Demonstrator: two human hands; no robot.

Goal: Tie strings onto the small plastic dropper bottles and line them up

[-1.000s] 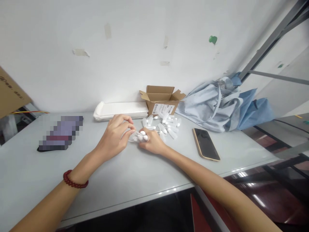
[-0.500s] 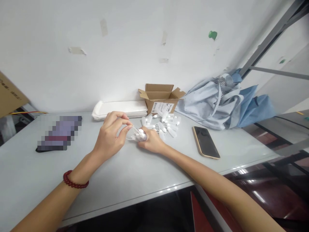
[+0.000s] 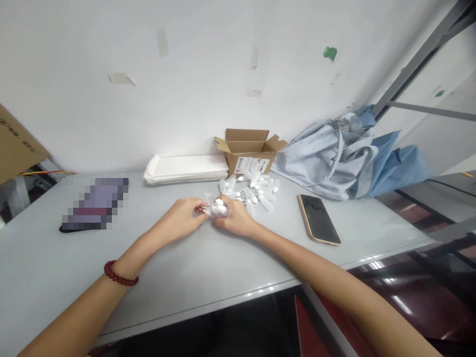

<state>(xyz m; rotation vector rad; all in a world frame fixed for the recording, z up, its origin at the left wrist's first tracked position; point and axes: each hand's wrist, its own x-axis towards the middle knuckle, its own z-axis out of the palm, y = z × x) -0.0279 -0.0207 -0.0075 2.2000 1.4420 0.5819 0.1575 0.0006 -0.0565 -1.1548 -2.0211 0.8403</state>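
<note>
My left hand (image 3: 182,219) and my right hand (image 3: 236,219) meet over the grey table (image 3: 208,263), both closed on a small bundle of white plastic bottles (image 3: 215,208) in clear wrap. The left fingers pinch the bundle's left end; the right hand grips its right side. Just behind lies a loose pile of the same small white bottles (image 3: 253,191). A red bead bracelet (image 3: 120,275) is on my left wrist.
An open cardboard box (image 3: 248,148) stands at the wall, a stack of white bags (image 3: 186,168) to its left. A phone (image 3: 318,218) lies face up at right, blue cloth (image 3: 345,153) behind it. A blurred dark object (image 3: 94,204) is at left.
My left hand has dropped from a raised, arched pose to lie low against the bundle. The right hand has kept its grip in almost the same spot.
</note>
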